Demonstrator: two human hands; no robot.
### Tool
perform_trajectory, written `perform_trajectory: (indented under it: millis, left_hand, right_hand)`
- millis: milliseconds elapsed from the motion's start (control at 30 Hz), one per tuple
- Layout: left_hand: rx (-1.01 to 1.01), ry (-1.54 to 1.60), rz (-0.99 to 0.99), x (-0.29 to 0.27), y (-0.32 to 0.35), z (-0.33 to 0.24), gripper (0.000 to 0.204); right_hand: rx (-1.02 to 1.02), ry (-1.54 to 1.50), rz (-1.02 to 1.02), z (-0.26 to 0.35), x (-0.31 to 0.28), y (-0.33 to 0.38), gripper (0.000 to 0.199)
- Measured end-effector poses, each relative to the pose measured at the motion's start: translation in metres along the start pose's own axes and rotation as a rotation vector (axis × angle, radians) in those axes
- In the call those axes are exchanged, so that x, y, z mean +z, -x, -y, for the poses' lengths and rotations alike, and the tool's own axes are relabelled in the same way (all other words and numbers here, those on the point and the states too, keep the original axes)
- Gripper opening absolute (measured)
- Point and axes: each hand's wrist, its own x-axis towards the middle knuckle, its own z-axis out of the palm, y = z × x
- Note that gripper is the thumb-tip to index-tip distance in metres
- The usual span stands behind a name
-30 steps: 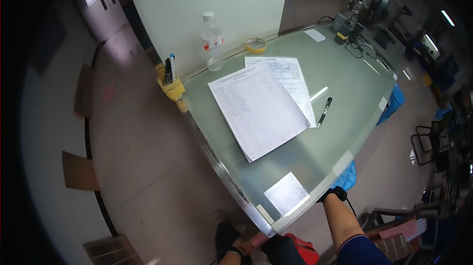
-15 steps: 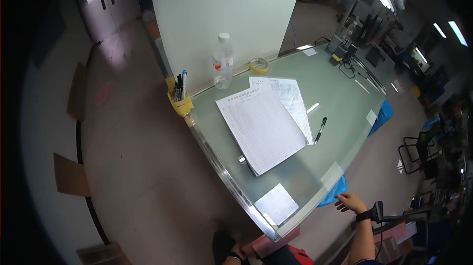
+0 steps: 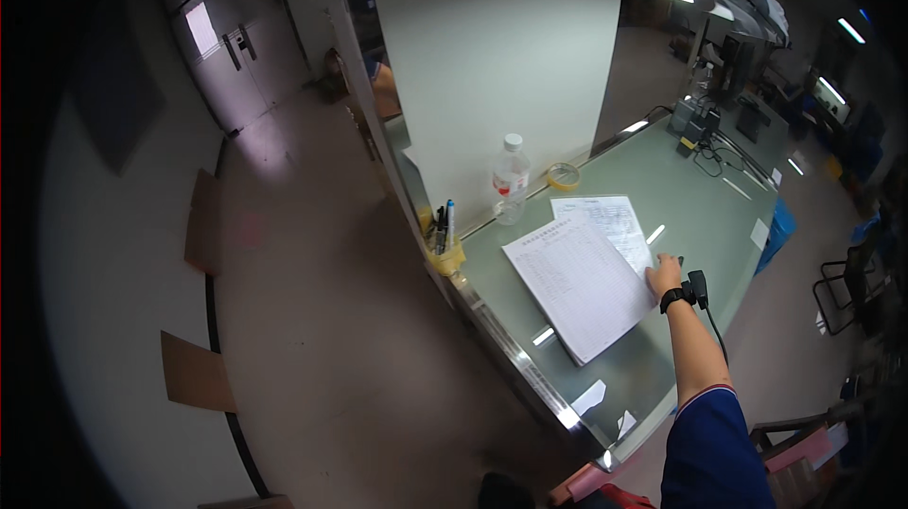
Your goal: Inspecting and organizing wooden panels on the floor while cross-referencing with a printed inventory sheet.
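Note:
My right hand (image 3: 665, 276) is at the right edge of the printed sheets, its fingers curled around a black pen; only a dark end of the pen (image 3: 680, 261) shows beyond them. A black band with a small box and a cable is around the wrist. A thick stack of ruled paper (image 3: 586, 287) lies left of the hand. Partly under it is another filled-in sheet (image 3: 615, 222). My left hand is out of view.
The glass-topped table (image 3: 714, 220) carries a clear plastic bottle (image 3: 511, 183), a yellow tape roll (image 3: 564, 176) and a yellow pen holder (image 3: 445, 256). Black corded devices (image 3: 695, 126) stand at the far right. A metal edge (image 3: 530, 367) runs along the left side.
My right hand has moved from beside the table's right edge up to the pen and closed on it. My left hand, seen low before, has left view. The camera view has shifted.

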Motion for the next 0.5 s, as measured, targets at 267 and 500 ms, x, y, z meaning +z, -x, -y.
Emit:
perform_trajectory:
  millis: [267, 500]
  left_hand:
    - [0.011, 0.135, -0.190, -0.041, 0.034, 0.004, 0.045]
    - [0.213, -0.616, 0.210, 0.035, 0.006, -0.033, 0.048]
  right_hand:
    - [0.075, -0.030, -0.077, 0.038, -0.014, -0.016, 0.028]
    - [-0.179, -0.583, -0.308, 0.042, -0.166, -0.003, 0.017]
